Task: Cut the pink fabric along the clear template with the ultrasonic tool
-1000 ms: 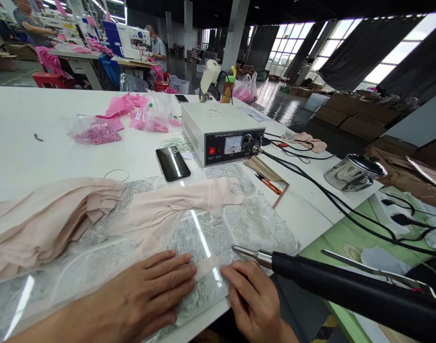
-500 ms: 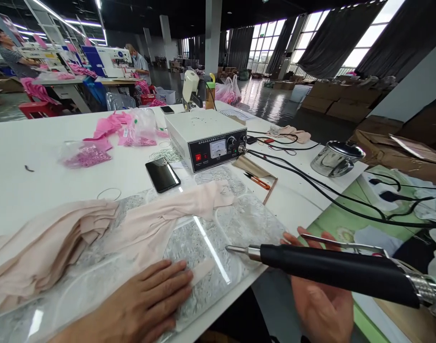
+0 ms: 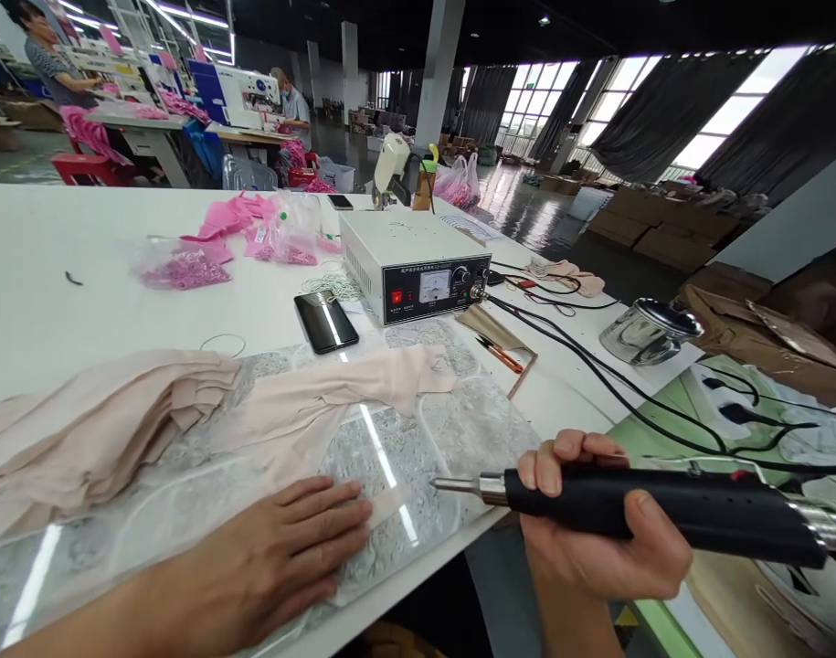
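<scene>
My left hand [image 3: 280, 557] lies flat on the grey marbled sheet [image 3: 410, 548], fingers stretched out over the end of a pale pink fabric strip [image 3: 388, 504]. In my right hand [image 3: 596, 539] is a black ultrasonic handpiece [image 3: 664, 512], fingers wrapped round its grip. Its metal tip [image 3: 455, 484] points left, just right of the strip; whether it touches the sheet I cannot tell. Beyond my left hand a pale pink fabric piece [image 3: 349, 388] is spread out wrinkled. To the left is a folded stack of the same fabric [image 3: 116, 411].
A control box [image 3: 435, 288] with a lit red switch stands behind the sheet, a phone [image 3: 326, 322] beside it. Orange thread snips [image 3: 501, 355] lie to its right. Black cables [image 3: 596, 366] run across the table, near a steel mug [image 3: 650, 331]. Co-workers sit far back left.
My right hand has closed round the handpiece, which lay across open fingers before. The view has shifted slightly. My left hand stays flat on the strip.
</scene>
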Tool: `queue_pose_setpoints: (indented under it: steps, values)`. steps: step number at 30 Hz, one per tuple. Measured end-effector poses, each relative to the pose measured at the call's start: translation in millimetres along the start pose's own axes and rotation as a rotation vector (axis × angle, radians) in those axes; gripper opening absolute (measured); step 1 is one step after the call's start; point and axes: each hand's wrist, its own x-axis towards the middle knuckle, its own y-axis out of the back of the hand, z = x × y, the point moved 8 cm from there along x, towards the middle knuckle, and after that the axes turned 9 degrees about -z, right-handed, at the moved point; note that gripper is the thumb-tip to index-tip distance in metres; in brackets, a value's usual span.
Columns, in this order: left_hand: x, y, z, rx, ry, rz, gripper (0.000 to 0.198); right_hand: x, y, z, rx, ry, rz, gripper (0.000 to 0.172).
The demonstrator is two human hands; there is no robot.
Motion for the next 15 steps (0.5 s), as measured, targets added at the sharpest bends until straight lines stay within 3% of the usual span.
queue_pose_setpoints:
  steps: [6, 15]
  values:
    - [0, -4.0, -1, -0.004, 0.020, -0.049, 0.046, -5, -31, 11, -0.012, -0.082, -0.171, 0.020]
    - [1, -1.1, 0, -0.079, 0.022, -0.008, 0.042, -4, -40, 8, -0.077, -0.073, -0.251, 0.019]
